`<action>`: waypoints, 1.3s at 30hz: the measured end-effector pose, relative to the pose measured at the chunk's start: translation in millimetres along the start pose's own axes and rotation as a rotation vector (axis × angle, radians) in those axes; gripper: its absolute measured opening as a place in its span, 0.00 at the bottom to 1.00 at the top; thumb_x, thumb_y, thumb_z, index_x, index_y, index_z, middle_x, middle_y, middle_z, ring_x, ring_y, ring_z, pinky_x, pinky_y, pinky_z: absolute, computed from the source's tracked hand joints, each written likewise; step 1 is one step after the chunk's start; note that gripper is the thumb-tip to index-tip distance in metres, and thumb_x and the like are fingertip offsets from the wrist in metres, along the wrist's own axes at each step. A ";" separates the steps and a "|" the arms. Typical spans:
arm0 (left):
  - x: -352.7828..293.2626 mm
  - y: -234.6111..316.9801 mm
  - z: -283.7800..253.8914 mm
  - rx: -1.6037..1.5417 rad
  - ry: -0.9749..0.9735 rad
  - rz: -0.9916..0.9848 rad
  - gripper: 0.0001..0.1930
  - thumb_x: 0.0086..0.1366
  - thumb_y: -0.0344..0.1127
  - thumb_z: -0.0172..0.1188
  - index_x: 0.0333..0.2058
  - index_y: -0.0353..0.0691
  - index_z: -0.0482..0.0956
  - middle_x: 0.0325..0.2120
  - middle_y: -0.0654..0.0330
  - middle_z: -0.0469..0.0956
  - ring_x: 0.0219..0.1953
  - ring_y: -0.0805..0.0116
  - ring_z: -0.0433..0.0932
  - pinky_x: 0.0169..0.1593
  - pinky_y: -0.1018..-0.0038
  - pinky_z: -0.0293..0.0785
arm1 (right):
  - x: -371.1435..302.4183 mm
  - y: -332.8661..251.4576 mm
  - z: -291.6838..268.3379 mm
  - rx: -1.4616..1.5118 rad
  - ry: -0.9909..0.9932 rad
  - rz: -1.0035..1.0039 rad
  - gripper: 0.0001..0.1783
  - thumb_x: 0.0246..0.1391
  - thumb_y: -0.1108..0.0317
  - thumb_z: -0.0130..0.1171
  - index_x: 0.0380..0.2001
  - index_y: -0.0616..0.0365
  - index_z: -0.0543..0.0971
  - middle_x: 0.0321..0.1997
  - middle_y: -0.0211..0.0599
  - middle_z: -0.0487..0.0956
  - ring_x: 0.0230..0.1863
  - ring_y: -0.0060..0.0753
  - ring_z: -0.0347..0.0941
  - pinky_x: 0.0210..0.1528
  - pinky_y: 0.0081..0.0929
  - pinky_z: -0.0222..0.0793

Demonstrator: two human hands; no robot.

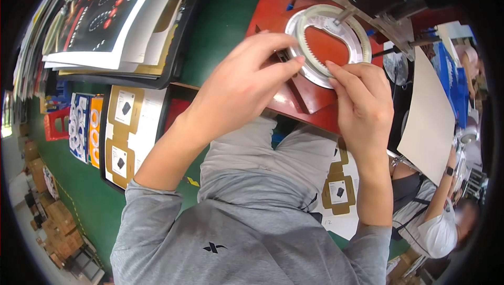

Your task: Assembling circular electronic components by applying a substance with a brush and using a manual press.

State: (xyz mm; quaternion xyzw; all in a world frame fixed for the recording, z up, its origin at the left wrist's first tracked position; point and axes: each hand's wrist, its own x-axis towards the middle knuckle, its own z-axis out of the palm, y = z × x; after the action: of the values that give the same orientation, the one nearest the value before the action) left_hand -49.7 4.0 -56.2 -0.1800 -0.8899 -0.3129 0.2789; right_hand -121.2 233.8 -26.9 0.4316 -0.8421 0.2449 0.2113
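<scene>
A whitish ring [303,32] with a toothed inner edge lies tilted over a round silver metal piece [316,79] on a red machine bed [314,98]. My left hand [249,77] is closed at the ring's left side, thumb and forefinger on its edge; the fingertips are slightly blurred. With thumb and forefinger pinched, my right hand [365,93] grips the ring's near edge. The ring's far right part passes under a metal rod of the machine.
Machine metalwork [391,27] overhangs the bed at the far right. Stacked printed sheets [100,33] stand at left, above a tray of flat box blanks [123,127]. A beige board [428,111] and another person [438,222] are at right. A red stool [55,123] sits at far left.
</scene>
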 end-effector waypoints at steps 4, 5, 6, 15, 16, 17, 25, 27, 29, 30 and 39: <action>-8.3 6.8 1.2 -0.019 0.016 -0.073 0.17 0.63 0.22 0.68 0.51 0.39 0.88 0.56 0.51 0.81 0.54 0.52 0.82 0.57 0.63 0.79 | -0.2 -10.8 4.3 -0.007 0.012 0.032 0.13 0.52 0.77 0.68 0.42 0.59 0.89 0.37 0.34 0.81 0.40 0.39 0.77 0.41 0.35 0.71; -9.2 7.4 1.7 -0.047 0.033 -0.106 0.17 0.63 0.22 0.68 0.51 0.39 0.88 0.58 0.51 0.81 0.55 0.52 0.82 0.58 0.63 0.79 | -0.9 -12.1 5.6 -0.016 0.014 0.039 0.13 0.52 0.77 0.68 0.42 0.59 0.89 0.37 0.34 0.81 0.40 0.39 0.77 0.41 0.35 0.71; -7.7 7.9 0.6 -0.019 0.037 -0.088 0.16 0.63 0.23 0.68 0.50 0.37 0.87 0.57 0.50 0.83 0.55 0.52 0.83 0.57 0.64 0.80 | -1.8 -13.1 6.4 -0.010 0.020 0.050 0.13 0.51 0.77 0.68 0.42 0.59 0.89 0.36 0.34 0.81 0.40 0.39 0.77 0.41 0.35 0.71; 16.0 5.5 11.4 -0.072 0.240 -0.224 0.04 0.67 0.26 0.69 0.39 0.32 0.87 0.35 0.53 0.87 0.34 0.65 0.86 0.39 0.75 0.80 | 3.6 -25.2 4.9 -0.004 -0.008 0.126 0.12 0.52 0.79 0.70 0.41 0.60 0.89 0.35 0.38 0.81 0.40 0.42 0.78 0.43 0.36 0.74; 21.0 6.5 12.5 -0.052 0.243 -0.250 0.05 0.66 0.27 0.70 0.39 0.33 0.87 0.35 0.54 0.87 0.33 0.65 0.85 0.39 0.75 0.80 | 3.8 -25.4 4.8 -0.007 -0.014 0.128 0.12 0.52 0.79 0.70 0.41 0.61 0.89 0.35 0.38 0.81 0.39 0.42 0.78 0.43 0.36 0.74; 25.4 6.2 15.4 -0.033 0.247 -0.276 0.06 0.66 0.29 0.71 0.39 0.33 0.87 0.34 0.54 0.86 0.33 0.65 0.84 0.38 0.74 0.79 | 3.5 -24.7 5.5 -0.007 -0.014 0.126 0.12 0.52 0.79 0.70 0.41 0.61 0.89 0.35 0.38 0.81 0.39 0.42 0.78 0.43 0.36 0.74; 33.9 -0.8 37.9 -0.076 0.278 -0.362 0.10 0.66 0.30 0.70 0.45 0.36 0.89 0.42 0.56 0.88 0.36 0.70 0.85 0.41 0.76 0.80 | 2.9 -21.4 6.5 -0.044 -0.034 0.080 0.13 0.50 0.76 0.67 0.41 0.59 0.89 0.34 0.32 0.79 0.41 0.37 0.76 0.43 0.36 0.70; 34.1 -3.3 42.2 -0.200 0.321 -0.410 0.10 0.67 0.27 0.67 0.45 0.35 0.89 0.45 0.56 0.89 0.39 0.73 0.86 0.45 0.77 0.82 | 1.4 -19.8 4.9 -0.066 -0.061 0.065 0.14 0.50 0.75 0.66 0.42 0.58 0.89 0.36 0.32 0.79 0.42 0.37 0.76 0.44 0.35 0.69; 34.7 -8.0 43.4 -0.208 0.324 -0.385 0.09 0.67 0.26 0.67 0.45 0.34 0.89 0.45 0.56 0.89 0.40 0.73 0.87 0.46 0.77 0.82 | 0.7 -18.0 3.7 -0.086 -0.093 0.051 0.16 0.50 0.75 0.66 0.44 0.57 0.89 0.38 0.31 0.79 0.43 0.36 0.76 0.44 0.35 0.68; 34.3 -9.6 43.3 -0.224 0.330 -0.353 0.09 0.67 0.25 0.66 0.44 0.34 0.89 0.44 0.55 0.90 0.41 0.74 0.87 0.48 0.77 0.82 | 0.8 -17.5 3.0 -0.102 -0.102 0.026 0.17 0.50 0.75 0.66 0.45 0.57 0.88 0.40 0.31 0.80 0.45 0.36 0.76 0.45 0.35 0.68; 38.2 -12.6 40.1 -0.190 0.277 -0.334 0.08 0.67 0.25 0.66 0.43 0.33 0.89 0.42 0.55 0.90 0.41 0.71 0.90 0.47 0.77 0.84 | 5.9 17.9 21.5 -0.094 0.069 0.107 0.24 0.65 0.60 0.66 0.60 0.62 0.80 0.60 0.48 0.80 0.61 0.54 0.75 0.62 0.45 0.69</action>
State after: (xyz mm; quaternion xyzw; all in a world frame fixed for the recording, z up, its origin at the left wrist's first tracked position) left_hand -101.1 26.6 -64.7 -0.0109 -0.8272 -0.4586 0.3246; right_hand -142.4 226.4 -44.7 0.3668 -0.8668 0.2306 0.2468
